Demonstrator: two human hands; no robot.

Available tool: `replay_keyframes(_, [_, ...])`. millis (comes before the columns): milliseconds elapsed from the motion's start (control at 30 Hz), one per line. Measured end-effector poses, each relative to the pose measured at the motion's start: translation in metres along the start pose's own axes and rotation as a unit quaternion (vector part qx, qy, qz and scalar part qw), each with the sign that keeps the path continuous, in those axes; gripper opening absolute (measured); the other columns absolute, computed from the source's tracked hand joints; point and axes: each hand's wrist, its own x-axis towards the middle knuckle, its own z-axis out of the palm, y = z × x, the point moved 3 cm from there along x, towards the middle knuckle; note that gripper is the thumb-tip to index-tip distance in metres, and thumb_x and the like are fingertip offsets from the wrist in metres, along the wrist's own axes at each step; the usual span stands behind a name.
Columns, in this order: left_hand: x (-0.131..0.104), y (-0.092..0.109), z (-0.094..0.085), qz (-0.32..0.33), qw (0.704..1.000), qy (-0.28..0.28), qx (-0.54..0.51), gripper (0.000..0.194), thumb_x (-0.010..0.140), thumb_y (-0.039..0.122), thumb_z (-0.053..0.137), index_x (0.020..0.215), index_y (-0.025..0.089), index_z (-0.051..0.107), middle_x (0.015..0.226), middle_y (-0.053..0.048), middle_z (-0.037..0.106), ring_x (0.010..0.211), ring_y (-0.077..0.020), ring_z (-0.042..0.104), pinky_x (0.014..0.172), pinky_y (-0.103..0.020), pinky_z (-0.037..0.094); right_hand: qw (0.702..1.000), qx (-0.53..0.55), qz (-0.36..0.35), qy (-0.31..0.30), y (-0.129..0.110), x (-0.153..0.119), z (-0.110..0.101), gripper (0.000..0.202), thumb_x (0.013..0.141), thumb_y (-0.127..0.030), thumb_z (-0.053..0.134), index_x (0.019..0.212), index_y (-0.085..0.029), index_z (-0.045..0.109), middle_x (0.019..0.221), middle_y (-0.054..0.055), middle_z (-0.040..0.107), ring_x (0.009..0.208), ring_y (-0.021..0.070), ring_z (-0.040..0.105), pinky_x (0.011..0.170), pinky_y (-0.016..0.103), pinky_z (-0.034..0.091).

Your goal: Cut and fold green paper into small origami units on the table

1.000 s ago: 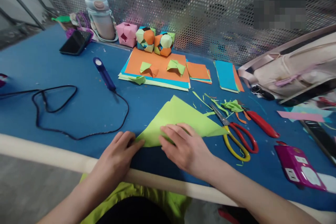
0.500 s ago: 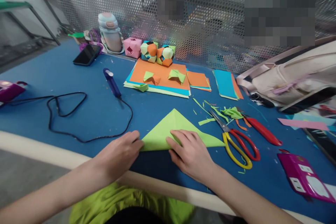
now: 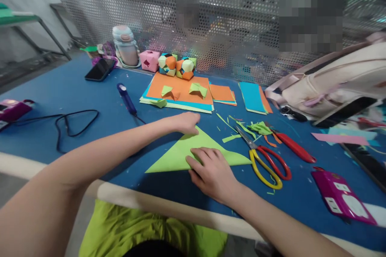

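Observation:
A light-green paper sheet (image 3: 177, 154) folded into a triangle lies on the blue table, its long edge toward me. My left hand (image 3: 187, 123) is at the triangle's top corner, fingers closed on the tip; the fingertips are partly hidden. Bent and slightly apart, the fingers of my right hand (image 3: 212, 172) rest on the paper near the middle of the long edge, pressing it down. The right corner of the triangle touches scissors (image 3: 265, 168) with one yellow and one red handle. Green paper scraps (image 3: 232, 138) are scattered around the scissor blades.
A red-handled tool (image 3: 295, 147) and a magenta device (image 3: 343, 196) lie to the right. Behind are stacked coloured sheets (image 3: 181, 106), folded paper balls (image 3: 184, 68), a pink paper cube (image 3: 149, 61) and a bottle (image 3: 126, 46). A corded blue tool (image 3: 126, 98) is left; a bag (image 3: 334, 84) stands right.
My left hand has left the triangle's left corner and moved up to its top corner. My right hand stays on the paper. The view has shifted slightly.

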Motion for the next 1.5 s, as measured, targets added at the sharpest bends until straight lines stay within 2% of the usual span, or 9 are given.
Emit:
replay_keyframes(267, [0.010, 0.004, -0.009, 0.040, 0.996, -0.082, 0.019, 0.019, 0.070, 0.031, 0.056, 0.074, 0.014, 0.063, 0.073, -0.007, 0.066, 0.067, -0.0177, 0.056, 0.053, -0.025, 0.035, 1.000, -0.001, 0.002, -0.012, 0.002, -0.001, -0.001, 0.024, 0.088, -0.028, 0.043, 0.104, -0.019, 0.059, 0.114, 0.010, 0.062, 0.100, 0.0257, 0.051, 0.078, 0.039, 0.035])
replay_keyframes(467, [0.009, 0.003, -0.010, 0.017, 0.999, -0.049, 0.001, 0.042, 0.067, 0.032, 0.061, 0.104, 0.013, 0.057, 0.092, -0.007, 0.066, 0.076, -0.0181, 0.058, 0.057, -0.023, 0.037, 0.999, -0.015, 0.002, -0.029, 0.001, 0.000, -0.003, 0.026, 0.091, -0.028, 0.040, 0.106, -0.017, 0.058, 0.116, 0.012, 0.060, 0.102, 0.0270, 0.051, 0.078, 0.041, 0.037])
replay_keyframes(633, [0.013, 0.000, -0.008, 0.011, 0.998, -0.066, -0.006, 0.044, 0.067, 0.034, 0.063, 0.105, 0.015, 0.056, 0.092, -0.006, 0.065, 0.081, -0.0196, 0.058, 0.060, -0.023, 0.039, 0.999, -0.023, 0.005, -0.034, -0.006, -0.006, -0.003, 0.027, 0.091, -0.024, 0.042, 0.112, -0.015, 0.056, 0.120, 0.014, 0.059, 0.109, 0.0288, 0.051, 0.085, 0.043, 0.039])
replay_keyframes(700, [0.008, 0.003, -0.007, 0.017, 0.999, -0.037, 0.003, 0.040, 0.069, 0.031, 0.062, 0.105, 0.014, 0.056, 0.094, -0.007, 0.063, 0.083, -0.0205, 0.058, 0.063, -0.024, 0.041, 0.999, -0.027, 0.005, -0.033, -0.007, -0.007, -0.002, 0.028, 0.091, -0.022, 0.041, 0.113, -0.014, 0.056, 0.120, 0.015, 0.059, 0.111, 0.0294, 0.050, 0.088, 0.043, 0.040])
replay_keyframes(867, [-0.043, 0.020, 0.000, 0.068, 0.988, 0.135, 0.021, 0.021, 0.079, 0.016, 0.052, 0.099, 0.012, 0.059, 0.101, -0.011, 0.057, 0.093, -0.0214, 0.056, 0.078, -0.030, 0.044, 0.999, -0.035, 0.006, -0.026, -0.007, -0.009, -0.002, 0.028, 0.092, -0.022, 0.041, 0.112, -0.013, 0.057, 0.119, 0.015, 0.060, 0.111, 0.0292, 0.052, 0.088, 0.043, 0.042])
replay_keyframes(1000, [-0.108, 0.018, 0.017, 0.100, 0.978, 0.164, -0.082, 0.020, 0.089, 0.015, 0.041, 0.087, 0.014, 0.061, 0.085, -0.007, 0.060, 0.081, -0.0150, 0.057, 0.074, -0.025, 0.045, 0.999, -0.032, -0.007, -0.028, -0.006, -0.009, -0.003, 0.028, 0.092, -0.021, 0.041, 0.113, -0.013, 0.057, 0.118, 0.015, 0.061, 0.109, 0.0290, 0.053, 0.087, 0.043, 0.043])
replay_keyframes(1167, [-0.169, -0.001, 0.034, 0.024, 0.974, 0.173, -0.145, 0.019, 0.090, 0.016, 0.044, 0.089, 0.015, 0.063, 0.087, -0.005, 0.064, 0.080, -0.0124, 0.059, 0.072, -0.023, 0.046, 0.999, -0.035, -0.018, 0.007, -0.005, -0.011, -0.001, 0.026, 0.090, -0.020, 0.043, 0.107, -0.012, 0.061, 0.112, 0.016, 0.064, 0.104, 0.0294, 0.057, 0.084, 0.041, 0.045])
replay_keyframes(1333, [-0.197, -0.005, 0.044, -0.005, 0.975, 0.194, -0.106, 0.024, 0.090, 0.016, 0.041, 0.090, 0.015, 0.065, 0.086, -0.007, 0.065, 0.082, -0.0145, 0.059, 0.074, -0.026, 0.048, 0.998, -0.032, -0.035, 0.037, -0.006, -0.013, 0.002, 0.024, 0.089, -0.018, 0.048, 0.105, -0.012, 0.063, 0.110, 0.016, 0.066, 0.103, 0.0298, 0.058, 0.082, 0.041, 0.047])
replay_keyframes(1500, [-0.205, 0.004, 0.056, 0.003, 0.967, 0.246, -0.060, 0.025, 0.091, 0.016, 0.040, 0.095, 0.014, 0.065, 0.092, -0.009, 0.064, 0.085, -0.0153, 0.056, 0.075, -0.027, 0.049, 0.998, -0.018, -0.047, 0.027, -0.007, -0.014, -0.001, 0.026, 0.088, -0.016, 0.046, 0.108, -0.010, 0.063, 0.112, 0.020, 0.064, 0.106, 0.0325, 0.057, 0.082, 0.045, 0.048])
